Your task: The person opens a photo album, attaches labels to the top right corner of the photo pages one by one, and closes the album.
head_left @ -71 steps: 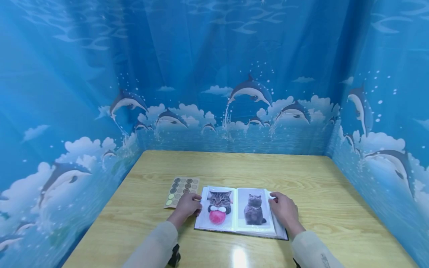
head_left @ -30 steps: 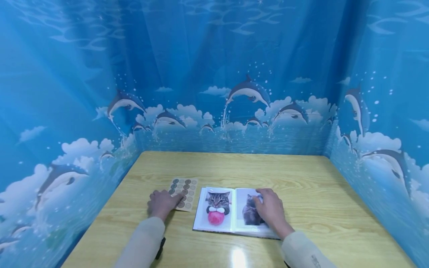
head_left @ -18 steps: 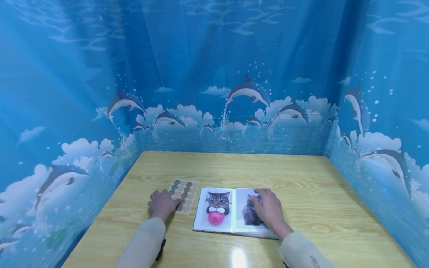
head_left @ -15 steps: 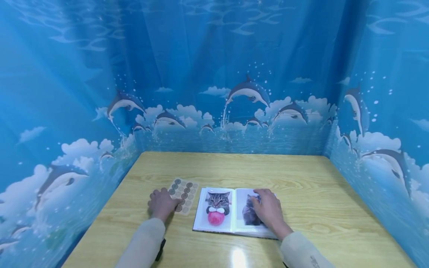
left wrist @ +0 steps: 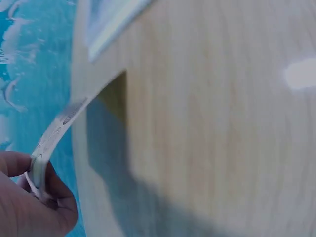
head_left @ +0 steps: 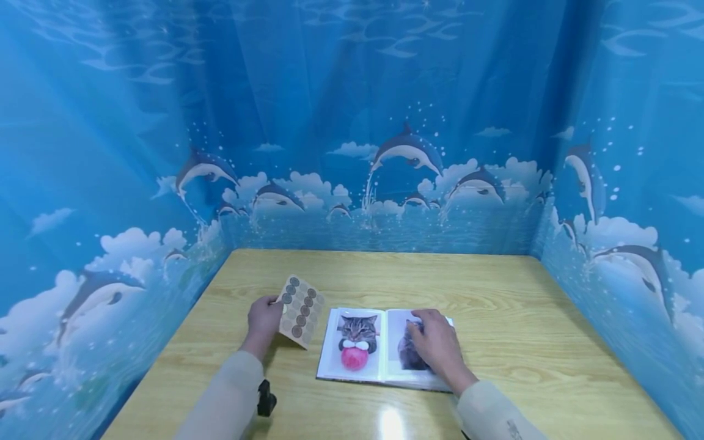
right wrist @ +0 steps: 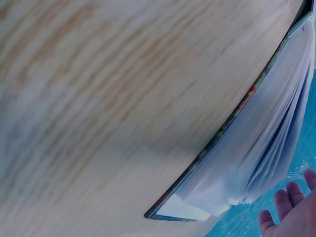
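Tan sheet [head_left: 301, 311]: I observe the left grip [head_left: 265, 318] pinching its edge; right grip [head_left: 437, 343], fingers loosely spread, is over the open album [head_left: 384, 354], contact unclear.

In the head view, the tabletop [head_left: 495, 293] is lit brightly and fairly evenly, with a white glare reflected near its front edge; the curtain [head_left: 308, 91] is darkened in its upper folds. A soft shadow is cast beneath the patterned sheet [head_left: 301, 311]. In the left wrist view, a broad bluish shadow is thrown across the wood, a blown-out patch is seen at right, and the tabletop's edge is bowed. In the duller right wrist view, the wood grain is blurred.
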`<state>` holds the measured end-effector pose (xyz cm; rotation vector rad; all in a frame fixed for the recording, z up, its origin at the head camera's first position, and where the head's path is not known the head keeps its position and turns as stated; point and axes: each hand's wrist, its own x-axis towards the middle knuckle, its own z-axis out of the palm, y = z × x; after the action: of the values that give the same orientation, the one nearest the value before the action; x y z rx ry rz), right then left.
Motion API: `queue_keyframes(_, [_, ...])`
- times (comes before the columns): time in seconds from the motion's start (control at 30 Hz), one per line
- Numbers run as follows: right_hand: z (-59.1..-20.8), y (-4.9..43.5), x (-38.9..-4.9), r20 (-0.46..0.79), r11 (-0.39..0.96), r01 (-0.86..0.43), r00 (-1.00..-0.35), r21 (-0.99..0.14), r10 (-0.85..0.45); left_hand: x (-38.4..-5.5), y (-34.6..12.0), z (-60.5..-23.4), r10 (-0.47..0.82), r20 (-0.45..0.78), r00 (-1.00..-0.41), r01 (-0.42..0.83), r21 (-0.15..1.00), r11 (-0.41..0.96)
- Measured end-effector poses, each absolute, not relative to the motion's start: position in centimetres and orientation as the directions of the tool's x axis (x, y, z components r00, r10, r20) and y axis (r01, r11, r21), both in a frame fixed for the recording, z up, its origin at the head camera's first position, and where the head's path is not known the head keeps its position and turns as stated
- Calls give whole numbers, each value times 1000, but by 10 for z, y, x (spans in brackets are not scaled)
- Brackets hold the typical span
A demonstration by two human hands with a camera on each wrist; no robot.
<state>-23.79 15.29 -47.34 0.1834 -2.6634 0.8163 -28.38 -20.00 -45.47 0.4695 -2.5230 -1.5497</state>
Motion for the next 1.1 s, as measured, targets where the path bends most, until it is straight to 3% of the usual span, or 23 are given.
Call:
queue_keyframes(0.23, [-470,148,-240,415,813,-272,-909,-516,-40,-283,-175,-435,-303,-102,-947,-161,971,175])
queue_keyframes(0.6, [-452,126,-244,465,793,-362,-878,-489,-114,-278,-124,-421,-220,-143,-965,-145,989,-7])
queue_keyframes(1.1, [-431,100,-246,560,750,-476,-810,-459,-172,-260,-63,-423,-64,-154,-986,-151,987,-51])
